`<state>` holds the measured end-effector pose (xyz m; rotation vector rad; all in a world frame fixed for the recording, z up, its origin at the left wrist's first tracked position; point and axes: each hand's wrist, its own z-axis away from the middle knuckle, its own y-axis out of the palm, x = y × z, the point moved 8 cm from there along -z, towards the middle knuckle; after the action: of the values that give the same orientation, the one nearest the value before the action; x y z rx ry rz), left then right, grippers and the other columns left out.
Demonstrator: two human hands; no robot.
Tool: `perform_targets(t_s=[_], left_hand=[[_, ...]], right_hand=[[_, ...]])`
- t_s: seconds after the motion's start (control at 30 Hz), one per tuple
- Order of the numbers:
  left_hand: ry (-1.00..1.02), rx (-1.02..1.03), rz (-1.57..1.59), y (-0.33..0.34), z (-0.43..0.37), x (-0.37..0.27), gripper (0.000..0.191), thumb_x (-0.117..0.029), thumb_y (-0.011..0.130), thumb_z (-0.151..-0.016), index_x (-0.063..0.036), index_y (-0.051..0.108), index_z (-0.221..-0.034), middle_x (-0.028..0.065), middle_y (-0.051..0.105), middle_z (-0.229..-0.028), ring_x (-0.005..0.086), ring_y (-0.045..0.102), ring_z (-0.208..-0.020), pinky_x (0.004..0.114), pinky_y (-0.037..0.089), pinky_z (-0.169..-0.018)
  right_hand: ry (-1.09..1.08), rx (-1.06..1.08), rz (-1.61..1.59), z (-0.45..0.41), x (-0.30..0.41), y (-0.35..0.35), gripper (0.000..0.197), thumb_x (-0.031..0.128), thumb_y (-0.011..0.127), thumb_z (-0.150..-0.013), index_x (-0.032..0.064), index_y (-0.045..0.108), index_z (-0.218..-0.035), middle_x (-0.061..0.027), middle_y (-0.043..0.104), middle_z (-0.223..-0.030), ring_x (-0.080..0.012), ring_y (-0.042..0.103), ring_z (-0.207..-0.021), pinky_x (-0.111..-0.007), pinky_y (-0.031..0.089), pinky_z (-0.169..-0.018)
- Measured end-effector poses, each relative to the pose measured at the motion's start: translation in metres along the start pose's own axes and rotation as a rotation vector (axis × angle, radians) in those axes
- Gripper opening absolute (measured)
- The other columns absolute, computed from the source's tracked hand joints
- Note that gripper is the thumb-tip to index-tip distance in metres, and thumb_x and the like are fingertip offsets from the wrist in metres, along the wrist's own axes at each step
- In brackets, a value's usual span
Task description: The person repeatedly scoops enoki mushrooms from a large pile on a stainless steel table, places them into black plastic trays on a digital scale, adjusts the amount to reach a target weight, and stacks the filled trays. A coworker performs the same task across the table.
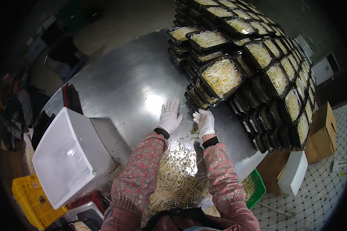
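My left hand (pixel 170 116), in a white glove, lies flat with fingers spread on the steel table (pixel 118 75). To its right, my gloved right hand (pixel 204 120) has curled fingers beside the lower edge of a stack of black trays; whether it grips something is unclear. The top tray (pixel 222 77) of that stack is filled with bean sprouts. A loose pile of bean sprouts (pixel 173 184) lies between my forearms, near my body. Small green seed hulls (pixel 188 141) are scattered just below my hands.
Many stacked sprout trays (pixel 277 78) fill the right side. A white plastic tub (pixel 66 156) stands at left, above a yellow crate (pixel 34 199). Right of my right arm is a green basket (pixel 257 187), near cardboard boxes (pixel 321 132). Another person (pixel 23 106) is at far left.
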<state>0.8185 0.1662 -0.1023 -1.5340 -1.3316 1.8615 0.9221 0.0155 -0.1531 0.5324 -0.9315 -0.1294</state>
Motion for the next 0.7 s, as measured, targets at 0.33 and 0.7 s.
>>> perform_targets(t_s=[0.33, 0.7], left_hand=[[0.514, 0.756, -0.046, 0.064, 0.176, -0.083, 0.054, -0.044, 0.033, -0.103, -0.0221, 0.034, -0.152, 0.0017, 0.021, -0.163, 0.0257, 0.007, -0.152, 0.051, -0.003, -0.121], [-0.438, -0.060, -0.117, -0.086, 0.329, 0.065, 0.061, -0.043, 0.049, -0.098, -0.0067, 0.039, -0.147, 0.0181, 0.040, -0.151, 0.0403, 0.025, -0.145, 0.051, 0.022, -0.116]], right_hand=[[0.028, 0.025, -0.004, 0.003, 0.008, 0.000, 0.011, 0.007, 0.062, -0.093, 0.0063, 0.051, -0.096, -0.0159, 0.069, -0.086, -0.0245, 0.069, -0.065, -0.032, 0.055, -0.050], [-0.462, 0.519, 1.797, 0.153, -0.069, 0.031, 0.086, 0.076, 0.032, -0.091, 0.0167, 0.031, -0.154, -0.0152, 0.019, -0.162, -0.0362, 0.008, -0.151, -0.054, 0.001, -0.120]])
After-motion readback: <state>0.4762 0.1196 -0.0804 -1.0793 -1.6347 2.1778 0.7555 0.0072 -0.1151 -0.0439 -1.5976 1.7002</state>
